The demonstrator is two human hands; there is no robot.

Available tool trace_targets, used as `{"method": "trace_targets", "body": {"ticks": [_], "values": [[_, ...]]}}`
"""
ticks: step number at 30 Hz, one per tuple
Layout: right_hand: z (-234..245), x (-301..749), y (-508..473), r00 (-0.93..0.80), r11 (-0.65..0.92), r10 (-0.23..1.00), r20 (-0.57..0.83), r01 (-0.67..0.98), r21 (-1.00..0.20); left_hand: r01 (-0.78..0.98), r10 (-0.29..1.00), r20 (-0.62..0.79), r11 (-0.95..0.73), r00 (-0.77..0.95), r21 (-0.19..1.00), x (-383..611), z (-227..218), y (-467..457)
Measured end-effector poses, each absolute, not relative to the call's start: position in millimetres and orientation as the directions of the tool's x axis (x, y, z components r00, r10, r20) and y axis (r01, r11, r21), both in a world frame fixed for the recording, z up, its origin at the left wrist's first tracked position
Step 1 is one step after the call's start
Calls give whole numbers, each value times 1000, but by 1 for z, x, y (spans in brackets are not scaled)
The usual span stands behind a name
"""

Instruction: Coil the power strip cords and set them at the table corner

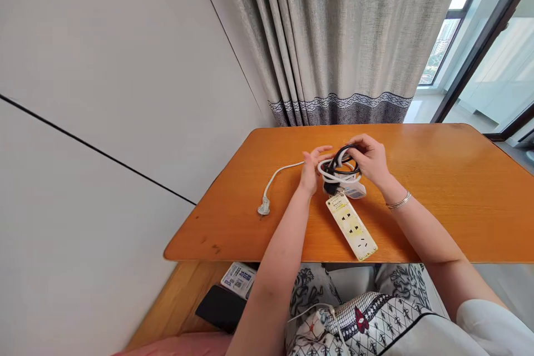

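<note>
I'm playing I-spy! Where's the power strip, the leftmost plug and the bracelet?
Power strip (351, 225), head view: its socket face.
Leftmost plug (263, 208), head view: its body.
Bracelet (399, 201), head view: its band.

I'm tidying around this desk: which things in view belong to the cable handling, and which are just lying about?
Belong to it:
- black cable, held in the right fingers
- white cable
- white plug
- power strip

Apparently lying about, below the table edge:
- printed item
- dark flat item
</note>
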State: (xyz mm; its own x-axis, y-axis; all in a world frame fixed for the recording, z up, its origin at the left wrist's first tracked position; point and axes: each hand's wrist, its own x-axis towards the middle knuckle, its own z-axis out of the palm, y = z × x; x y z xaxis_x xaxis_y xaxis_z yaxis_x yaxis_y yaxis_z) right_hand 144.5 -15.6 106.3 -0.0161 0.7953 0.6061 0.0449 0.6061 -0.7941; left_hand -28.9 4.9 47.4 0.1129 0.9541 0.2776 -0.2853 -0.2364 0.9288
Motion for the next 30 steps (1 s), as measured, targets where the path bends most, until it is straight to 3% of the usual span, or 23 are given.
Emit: {"method": "trace_targets", "body": {"ticks": [2, 3, 5, 6, 9, 13, 17, 20, 22, 25, 30], "values": [[113, 155, -13, -65, 596, 802, 594, 19, -803, -58, 965, 258, -261, -49, 964, -47, 46, 14], [116, 161, -13, -100, 587, 806, 583, 10, -809, 150, 951, 268, -246, -156, 958, -58, 43, 18], [121, 170, -12, -160, 567, 814, 559, 7, -824, 592, 937, 260, -75, -235, 803, -77, 36, 26], [123, 173, -12, -178, 558, 817, 548, 10, -830, 731, 939, 232, 30, -254, 682, -85, 31, 28], [123, 173, -12, -215, 540, 826, 521, 36, -841, 871, 952, 124, 198, -280, 451, -100, 19, 31], [115, 161, -12, -261, 563, 812, 522, 116, -818, 882, 969, 94, 164, -227, 443, -98, 18, 33], [106, 149, -9, -262, 607, 790, 555, 206, -767, 856, 985, 167, -48, -45, 515, -80, 35, 30], [106, 149, -9, -238, 625, 780, 578, 340, -703, 580, 901, 406, -413, 151, 702, -66, 49, 19], [110, 152, -11, -212, 648, 735, 643, 499, -576, 333, 829, 524, -559, 197, 759, -59, 57, 9], [116, 159, -13, -228, 604, 710, 666, 683, -411, 180, 810, 557, -584, 181, 791, -53, 64, -1], [118, 171, -6, -190, 467, 837, 513, 737, -489, 164, 826, 552, -564, 115, 809, -52, 67, -5]]}}
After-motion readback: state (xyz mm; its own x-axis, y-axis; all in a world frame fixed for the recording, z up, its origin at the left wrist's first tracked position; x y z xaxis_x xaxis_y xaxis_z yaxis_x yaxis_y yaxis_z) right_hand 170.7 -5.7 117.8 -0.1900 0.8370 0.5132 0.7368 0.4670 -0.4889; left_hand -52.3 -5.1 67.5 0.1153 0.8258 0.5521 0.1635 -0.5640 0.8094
